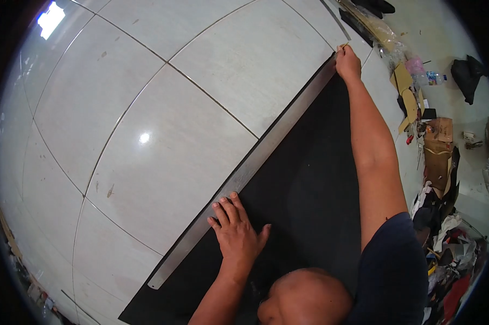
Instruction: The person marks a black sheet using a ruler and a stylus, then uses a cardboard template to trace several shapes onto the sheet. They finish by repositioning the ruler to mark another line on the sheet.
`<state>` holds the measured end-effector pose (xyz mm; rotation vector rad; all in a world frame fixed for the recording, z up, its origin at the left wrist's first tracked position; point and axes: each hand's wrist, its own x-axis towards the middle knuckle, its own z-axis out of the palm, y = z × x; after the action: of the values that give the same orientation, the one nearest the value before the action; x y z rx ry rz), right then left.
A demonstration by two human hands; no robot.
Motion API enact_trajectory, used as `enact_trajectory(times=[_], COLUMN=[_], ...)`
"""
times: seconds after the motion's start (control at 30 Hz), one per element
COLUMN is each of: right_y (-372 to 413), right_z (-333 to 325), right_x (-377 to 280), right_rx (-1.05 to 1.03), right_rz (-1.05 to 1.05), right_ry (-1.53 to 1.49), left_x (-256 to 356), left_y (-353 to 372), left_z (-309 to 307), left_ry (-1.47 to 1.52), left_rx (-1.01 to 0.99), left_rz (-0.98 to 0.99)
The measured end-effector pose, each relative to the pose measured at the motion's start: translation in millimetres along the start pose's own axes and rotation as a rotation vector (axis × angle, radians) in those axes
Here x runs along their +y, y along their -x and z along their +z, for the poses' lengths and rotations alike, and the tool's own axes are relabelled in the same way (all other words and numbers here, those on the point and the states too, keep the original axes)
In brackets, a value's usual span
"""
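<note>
A long metal ruler (267, 147) lies diagonally along the edge of a large black sheet (315, 168) on the floor; a narrow black strip shows past its far side. My left hand (236, 233) rests on the lower half of the ruler, fingers spread and fingertips pressing on the metal, thumb over the sheet. At the upper end of the ruler, my right hand (348, 64) is closed in a pinch around a thin yellowish stick-like tool (345, 45), whose kind I cannot make out. Its tip is close to the sheet's upper corner.
White tiles (163, 141) with dark joints cover the floor. Along the right lie cardboard scraps (409, 100), a plastic bottle (435, 78), a black bag (465, 78) and a heap of mixed scraps (450, 244). A rounded bare body part (309, 298) sits at the bottom over the sheet.
</note>
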<state>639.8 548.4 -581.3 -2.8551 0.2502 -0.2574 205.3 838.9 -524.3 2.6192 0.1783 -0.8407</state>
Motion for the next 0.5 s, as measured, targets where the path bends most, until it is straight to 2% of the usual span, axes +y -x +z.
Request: enact_trajectory(times=[0.27, 0.4, 0.43, 0.5], right_y=[5, 46, 65, 101], right_z=[1, -5, -9, -18], right_x=[6, -9, -14, -30], right_rx=[0.077, 0.044, 0.056, -0.019], right_rz=[-0.105, -0.184, -0.261, -0.294], right_ry=[0.082, 0.072, 0.041, 0.015], left_x=[0, -1, -1, -2], left_y=[1, 1, 1, 2], left_z=[2, 0, 0, 0], left_ry=[-0.003, 0.020, 0.022, 0.019], left_rx=[0.019, 0.029, 0.032, 0.036], left_rz=[0.006, 0.001, 0.000, 0.000])
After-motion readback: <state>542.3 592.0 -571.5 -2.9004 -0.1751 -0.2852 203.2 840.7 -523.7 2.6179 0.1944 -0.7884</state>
